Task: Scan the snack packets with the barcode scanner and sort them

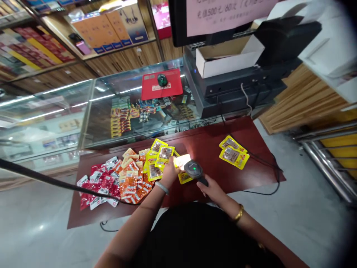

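Note:
My left hand [170, 173] is closed on a small snack packet [182, 160] that glows white under a scanner's light. My right hand [212, 190] grips the handle of a grey barcode scanner [193, 169], its green lamp lit and its head pointed at that packet. Both hands hover over a dark red table [206, 143]. Just left of them lies a pile of yellow packets [160, 158], then orange packets [131, 178] and red and white packets [100, 184]. Two yellow packets [233, 152] lie apart on the right.
Behind the table stands a glass display counter [92, 111] with a red mouse pad and mouse [162, 80]. A till with a monitor and an open white box [228, 56] sits at the right. Cables [262, 160] run over the table's right end. Shelves of goods line the back wall.

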Demonstrator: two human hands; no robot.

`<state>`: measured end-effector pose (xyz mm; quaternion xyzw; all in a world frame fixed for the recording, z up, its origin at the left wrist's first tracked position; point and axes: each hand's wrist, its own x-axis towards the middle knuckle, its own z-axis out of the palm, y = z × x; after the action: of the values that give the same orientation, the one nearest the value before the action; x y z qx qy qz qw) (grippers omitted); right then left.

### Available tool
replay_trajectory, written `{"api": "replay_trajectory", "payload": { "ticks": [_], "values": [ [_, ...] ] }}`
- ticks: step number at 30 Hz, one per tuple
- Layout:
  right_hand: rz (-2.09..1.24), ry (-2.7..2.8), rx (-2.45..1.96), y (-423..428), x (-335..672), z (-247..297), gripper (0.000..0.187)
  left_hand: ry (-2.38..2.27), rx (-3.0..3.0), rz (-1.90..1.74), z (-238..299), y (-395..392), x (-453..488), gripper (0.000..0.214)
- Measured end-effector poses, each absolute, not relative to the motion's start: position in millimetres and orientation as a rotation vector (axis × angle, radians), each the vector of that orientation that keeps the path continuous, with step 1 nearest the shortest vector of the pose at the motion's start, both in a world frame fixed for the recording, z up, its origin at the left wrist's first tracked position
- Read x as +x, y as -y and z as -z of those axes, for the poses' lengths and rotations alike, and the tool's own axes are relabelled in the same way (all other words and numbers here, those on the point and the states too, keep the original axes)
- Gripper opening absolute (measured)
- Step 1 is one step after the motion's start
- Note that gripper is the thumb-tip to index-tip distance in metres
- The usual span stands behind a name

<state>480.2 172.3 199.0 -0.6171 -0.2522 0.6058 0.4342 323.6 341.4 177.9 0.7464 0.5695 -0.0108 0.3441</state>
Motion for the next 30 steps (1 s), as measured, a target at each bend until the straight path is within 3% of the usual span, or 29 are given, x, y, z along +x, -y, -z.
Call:
{"api": "replay_trajectory", "payload": {
  "ticks": [11, 18, 22, 27, 30],
  "values": [
    [-1.563, 0.671, -1.550, -181.6, 471.8, -206.0, 0.055, -1.848, 1.765, -0.057, -194.8, -400.7, 249.6, 0.063],
    [-1.496, 0.558, -1.554, -158.8, 487.9, -190.9, 0.058, -2.083, 2.179, -0.181, -198.8, -403.4, 262.0, 0.070],
    [-1.414, 0.467, -1.559, -142.9, 503.5, -189.2, 0.061, -1.667, 2.427, -0.306, -195.8, -377.3, 337.7, 0.059],
    [-1.301, 0.341, -1.595, -115.7, 525.9, -187.0, 0.060, -0.854, 2.536, -0.120, -175.8, -338.1, 467.0, 0.047],
    [-1.213, 0.289, -1.641, -95.9, 539.9, -183.3, 0.056, -0.615, 2.552, -0.003, -167.7, -320.5, 532.5, 0.048]
  ]
}}
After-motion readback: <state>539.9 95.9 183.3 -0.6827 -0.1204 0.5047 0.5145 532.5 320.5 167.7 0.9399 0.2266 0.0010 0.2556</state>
